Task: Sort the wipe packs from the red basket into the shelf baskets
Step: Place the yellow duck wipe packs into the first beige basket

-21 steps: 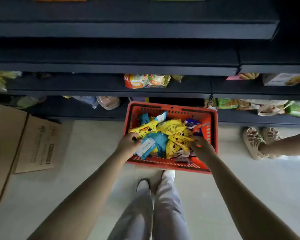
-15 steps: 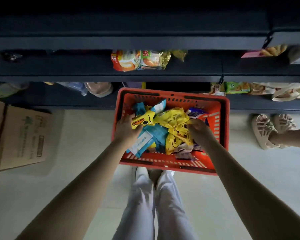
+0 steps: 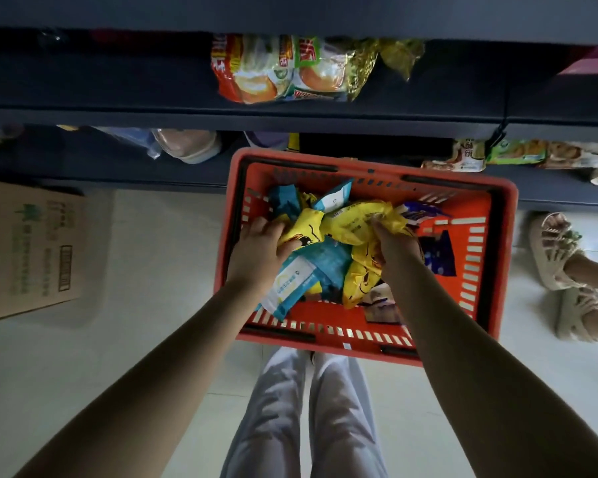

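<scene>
Nearest, the left hand (image 3: 259, 251) has its grip clamped on a yellow wipe pack (image 3: 306, 229); the right hand (image 3: 396, 248) pinches a second yellow pack (image 3: 354, 222). Both lie among blue packs (image 3: 299, 281) in the red basket (image 3: 506, 243), before dark shelves (image 3: 118, 116).

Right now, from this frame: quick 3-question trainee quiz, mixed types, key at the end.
1. True or false: the left hand and right hand are both inside the red basket.
2. The right hand's fingers grip a pack coloured: A blue, B yellow, C purple.
3. Fill in: the cardboard box lies to the basket's ____ side.
Key: 1 true; 2 B, the yellow pack; 3 left.
</scene>
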{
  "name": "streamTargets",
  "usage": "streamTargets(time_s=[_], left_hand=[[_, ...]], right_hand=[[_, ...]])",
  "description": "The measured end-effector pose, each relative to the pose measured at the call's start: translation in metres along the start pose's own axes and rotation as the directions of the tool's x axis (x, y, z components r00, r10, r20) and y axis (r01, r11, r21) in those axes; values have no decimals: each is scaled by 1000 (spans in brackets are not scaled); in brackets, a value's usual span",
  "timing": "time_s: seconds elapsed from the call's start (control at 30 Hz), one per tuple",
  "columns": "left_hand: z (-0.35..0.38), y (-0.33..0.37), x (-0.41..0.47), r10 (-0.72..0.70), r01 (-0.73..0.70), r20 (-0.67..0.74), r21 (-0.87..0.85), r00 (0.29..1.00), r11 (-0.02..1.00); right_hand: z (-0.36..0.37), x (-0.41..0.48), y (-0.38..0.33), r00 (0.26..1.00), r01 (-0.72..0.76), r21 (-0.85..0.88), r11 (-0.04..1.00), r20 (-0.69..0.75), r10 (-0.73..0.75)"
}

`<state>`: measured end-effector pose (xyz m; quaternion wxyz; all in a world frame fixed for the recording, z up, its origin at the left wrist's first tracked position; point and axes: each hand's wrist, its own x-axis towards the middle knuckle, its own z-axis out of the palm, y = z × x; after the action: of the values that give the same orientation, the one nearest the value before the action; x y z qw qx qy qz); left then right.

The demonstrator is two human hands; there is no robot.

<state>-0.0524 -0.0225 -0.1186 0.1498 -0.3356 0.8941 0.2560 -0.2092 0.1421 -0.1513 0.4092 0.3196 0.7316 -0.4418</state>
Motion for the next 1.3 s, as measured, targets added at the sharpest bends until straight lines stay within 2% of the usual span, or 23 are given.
streamTargets(time_s=[0.2, 0.33, 0.5, 0.63, 0.73, 0.83, 0.93, 1.03, 1.2, 1.3], left_hand=[[-10, 4, -2, -65, 75, 76, -127, 995, 989], [-23, 9, -9, -126, 139, 68, -246, 990, 959], [-46, 19, -30, -138, 136, 26, -421, 990, 897], [-88, 40, -65, -235, 183, -14, -586, 972, 789], [-127, 61, -98, -283, 195, -19, -682, 959, 705], [-159, 80, -133, -344, 242, 66, -832, 937, 500], [-181, 89, -164, -359, 279, 153, -901, 921, 332], [-205, 92, -189, -384, 243, 159, -953, 910, 180], [-270, 91, -233, -439, 127, 82, -989, 895, 74], [-306, 67, -252, -432, 76, 33, -994, 901, 82]], right_hand=[[-4, -19, 0, 992, 111, 159, 981, 39, -118], [-20, -42, 1, 964, 191, 220, 957, 140, -224], [-44, -79, -3, 915, 182, 371, 910, 276, -296], [-62, -129, -13, 889, 156, 424, 892, 333, -314], [-72, -183, -30, 894, 235, 297, 926, 308, -325], [-83, -232, -44, 882, 329, 224, 917, 274, -383], [-93, -280, -56, 847, 371, 172, 913, 340, -409], [-99, -325, -71, 798, 393, 166, 904, 428, -425], [-87, -385, -89, 709, 510, 151, 847, 483, -514], [-61, -420, -100, 639, 571, 166, 804, 525, -562]])
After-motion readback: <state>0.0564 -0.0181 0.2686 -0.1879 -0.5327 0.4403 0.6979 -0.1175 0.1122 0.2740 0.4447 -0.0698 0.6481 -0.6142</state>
